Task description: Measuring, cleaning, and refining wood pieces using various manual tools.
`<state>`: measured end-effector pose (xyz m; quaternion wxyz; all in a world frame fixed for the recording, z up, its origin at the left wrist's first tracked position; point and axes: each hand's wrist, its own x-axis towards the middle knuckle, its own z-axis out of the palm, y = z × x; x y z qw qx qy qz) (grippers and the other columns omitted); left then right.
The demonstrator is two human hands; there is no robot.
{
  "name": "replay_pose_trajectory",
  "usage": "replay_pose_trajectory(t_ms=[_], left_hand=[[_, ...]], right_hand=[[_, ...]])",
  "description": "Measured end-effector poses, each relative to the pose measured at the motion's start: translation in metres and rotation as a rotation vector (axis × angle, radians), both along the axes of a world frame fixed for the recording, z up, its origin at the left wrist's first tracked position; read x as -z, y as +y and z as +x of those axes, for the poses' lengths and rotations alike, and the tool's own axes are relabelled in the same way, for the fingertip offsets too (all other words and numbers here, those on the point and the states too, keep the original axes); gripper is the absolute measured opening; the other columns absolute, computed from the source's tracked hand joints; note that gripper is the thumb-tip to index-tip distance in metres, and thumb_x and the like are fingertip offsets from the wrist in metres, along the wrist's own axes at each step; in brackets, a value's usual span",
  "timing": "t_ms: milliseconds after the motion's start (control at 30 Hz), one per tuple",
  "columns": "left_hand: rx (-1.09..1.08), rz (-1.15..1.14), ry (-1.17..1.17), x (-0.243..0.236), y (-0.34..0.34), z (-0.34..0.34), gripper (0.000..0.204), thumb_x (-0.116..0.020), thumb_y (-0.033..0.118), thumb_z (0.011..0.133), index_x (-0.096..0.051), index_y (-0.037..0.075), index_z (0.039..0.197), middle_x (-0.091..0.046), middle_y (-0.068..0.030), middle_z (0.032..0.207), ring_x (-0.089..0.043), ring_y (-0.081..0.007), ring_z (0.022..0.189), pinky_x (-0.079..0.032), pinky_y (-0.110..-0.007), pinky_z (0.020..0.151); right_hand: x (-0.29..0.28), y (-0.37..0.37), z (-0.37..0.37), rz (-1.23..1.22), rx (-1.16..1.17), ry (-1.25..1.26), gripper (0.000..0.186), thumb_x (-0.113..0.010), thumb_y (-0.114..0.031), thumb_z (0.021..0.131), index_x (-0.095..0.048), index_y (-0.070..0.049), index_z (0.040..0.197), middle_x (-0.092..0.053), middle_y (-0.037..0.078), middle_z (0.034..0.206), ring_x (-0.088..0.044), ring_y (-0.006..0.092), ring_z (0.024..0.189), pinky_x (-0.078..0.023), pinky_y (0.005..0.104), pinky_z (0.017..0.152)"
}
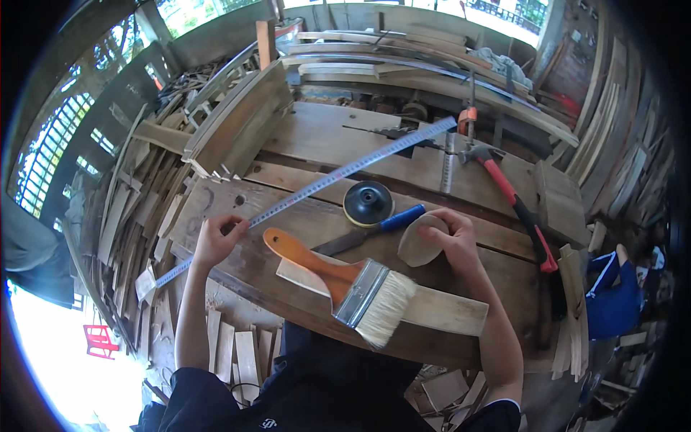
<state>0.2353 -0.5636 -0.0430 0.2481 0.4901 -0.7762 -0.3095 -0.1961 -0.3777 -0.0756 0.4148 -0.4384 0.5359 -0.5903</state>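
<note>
A long steel ruler (pixel 338 175) runs slantwise over the workbench, and my left hand (pixel 216 241) pinches it near its lower left end. My right hand (pixel 453 236) grips a thin beige sanding disc (pixel 417 245) by its right edge. Between the hands lie a round black backing pad (pixel 368 201) and a flat-bladed tool with a blue handle (pixel 402 217). Closer to me, a wide paintbrush (pixel 374 302) with an orange-brown handle and pale bristles rests across a curved wooden strip (pixel 446 310).
A red-and-black hammer (pixel 507 187) lies at the right of the workbench (pixel 324 133), near an orange clamp (pixel 468 119). Stacked boards (pixel 237 122) stand at its far left. Scrap wood (pixel 129 216) is heaped beside it, and a red stool (pixel 101 340) is lower left.
</note>
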Motion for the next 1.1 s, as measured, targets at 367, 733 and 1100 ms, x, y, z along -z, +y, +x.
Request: replay_pose_trajectory(t_ms=[367,733,1100], left_hand=[[0.020,0.140,0.062,-0.004,-0.054,-0.061,0.033,-0.061,0.003,0.086,-0.063,-0.002,0.119,-0.063,-0.0035,0.076,-0.057,-0.0103,0.049,-0.044,-0.026,0.041],[0.010,0.293,0.265,0.004,-0.142,-0.144,0.030,-0.059,0.002,0.086,-0.067,-0.005,0.114,-0.062,-0.0042,0.068,-0.056,-0.0097,0.046,-0.042,-0.026,0.038],[0.053,0.299,0.396,-0.004,-0.149,-0.176,0.036,-0.062,0.003,0.091,-0.063,-0.002,0.126,-0.059,-0.0042,0.075,-0.053,-0.0079,0.048,-0.038,-0.024,0.036]], right_hand=[[0.000,-0.002,-0.002,-0.006,-0.006,0.023,0.021,-0.077,-0.011,0.085,-0.072,-0.002,0.103,-0.071,0.002,0.095,-0.065,0.0097,0.089,-0.052,0.0264,0.080],[-0.003,0.000,0.001,-0.018,-0.025,0.020,0.021,-0.078,-0.012,0.085,-0.072,-0.002,0.103,-0.071,0.003,0.096,-0.065,0.0101,0.089,-0.053,0.0272,0.080],[-0.002,-0.004,0.002,-0.053,-0.031,0.050,0.022,-0.079,-0.014,0.084,-0.073,-0.002,0.101,-0.070,0.003,0.097,-0.064,0.0101,0.092,-0.051,0.0275,0.083]])
